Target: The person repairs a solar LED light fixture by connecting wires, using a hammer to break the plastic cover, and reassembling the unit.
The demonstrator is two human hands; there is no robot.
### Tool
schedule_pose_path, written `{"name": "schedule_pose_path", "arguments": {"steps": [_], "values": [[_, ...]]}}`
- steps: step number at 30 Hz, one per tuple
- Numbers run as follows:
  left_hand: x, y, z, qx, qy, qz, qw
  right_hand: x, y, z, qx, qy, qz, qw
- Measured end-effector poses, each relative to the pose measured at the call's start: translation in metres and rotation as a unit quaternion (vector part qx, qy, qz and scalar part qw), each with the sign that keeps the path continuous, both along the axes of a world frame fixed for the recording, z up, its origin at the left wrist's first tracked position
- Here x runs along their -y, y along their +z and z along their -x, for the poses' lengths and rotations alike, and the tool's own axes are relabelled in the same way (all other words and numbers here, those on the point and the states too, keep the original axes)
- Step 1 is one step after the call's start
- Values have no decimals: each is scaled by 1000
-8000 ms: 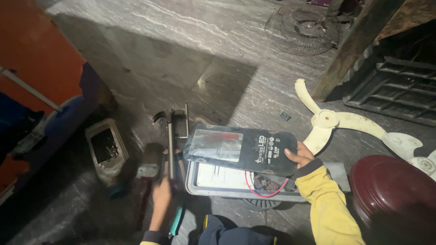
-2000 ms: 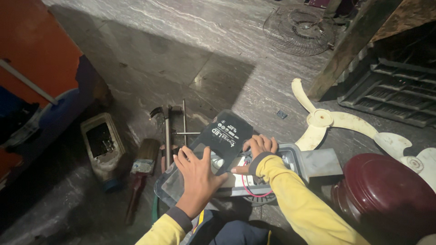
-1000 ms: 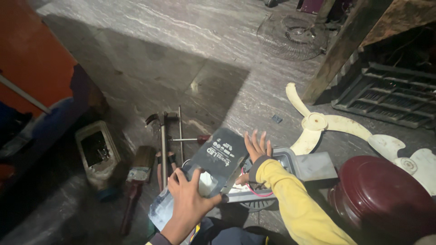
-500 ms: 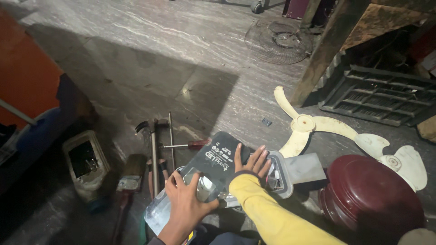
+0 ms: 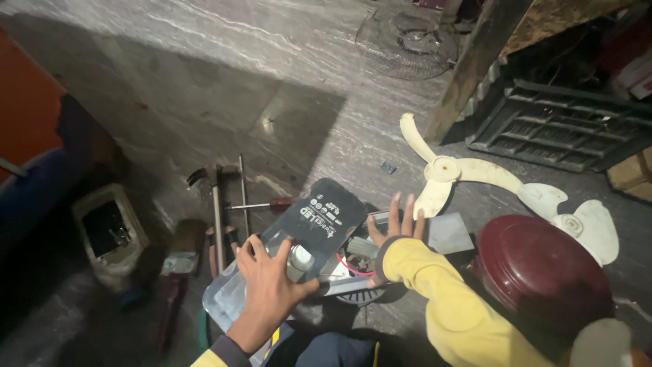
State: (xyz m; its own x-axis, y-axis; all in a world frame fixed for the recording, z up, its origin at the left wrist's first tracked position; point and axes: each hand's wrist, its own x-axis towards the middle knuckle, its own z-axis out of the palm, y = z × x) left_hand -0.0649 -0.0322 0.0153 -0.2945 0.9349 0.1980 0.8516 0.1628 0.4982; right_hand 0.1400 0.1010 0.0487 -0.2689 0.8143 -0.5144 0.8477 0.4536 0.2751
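Blister pack (image 5: 299,248) with the dark printed card sits tilted across the grey tray (image 5: 448,234) on the floor, its clear plastic end toward you, seemingly so you can work at the bulb-like item inside. Your left hand (image 5: 268,289) grips its near end from about 7 o'clock, thumb over the clear bubble. Your right hand (image 5: 394,228) lies open and flat at 3 o'clock, fingers spread, holding nothing.

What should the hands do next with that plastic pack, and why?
Probably lift the pack clear with the left hand. That hand already grips it tilted, while the right hand lies flat and open on the grey tray beneath, seemingly steadying it.
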Motion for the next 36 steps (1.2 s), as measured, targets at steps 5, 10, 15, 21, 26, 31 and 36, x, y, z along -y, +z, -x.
{"name": "schedule_pose_path", "arguments": {"steps": [5,10,15,21,26,31,36], "values": [[-1,1,-3,8,0,-7,1000,-29,-4,-17,-27,-72,86,993],[-1,4,-4,2,-2,0,1000,-72,-68,-78,-207,59,59,975],[-2,7,-4,10,-12,-9,1000,-93,-108,-106,-393,-4,73,916],[-2,9,-4,11,-10,6,1000,-70,-93,-99,-377,13,37,925],[-2,11,-4,13,-9,6,1000,-59,-75,-89,-401,48,-20,915],[-1,9,-4,6,-10,-9,1000,-53,-72,-95,-496,69,-45,864],[-1,6,-4,1,-8,-11,1000,-48,-74,-97,-514,56,-71,853]]}}
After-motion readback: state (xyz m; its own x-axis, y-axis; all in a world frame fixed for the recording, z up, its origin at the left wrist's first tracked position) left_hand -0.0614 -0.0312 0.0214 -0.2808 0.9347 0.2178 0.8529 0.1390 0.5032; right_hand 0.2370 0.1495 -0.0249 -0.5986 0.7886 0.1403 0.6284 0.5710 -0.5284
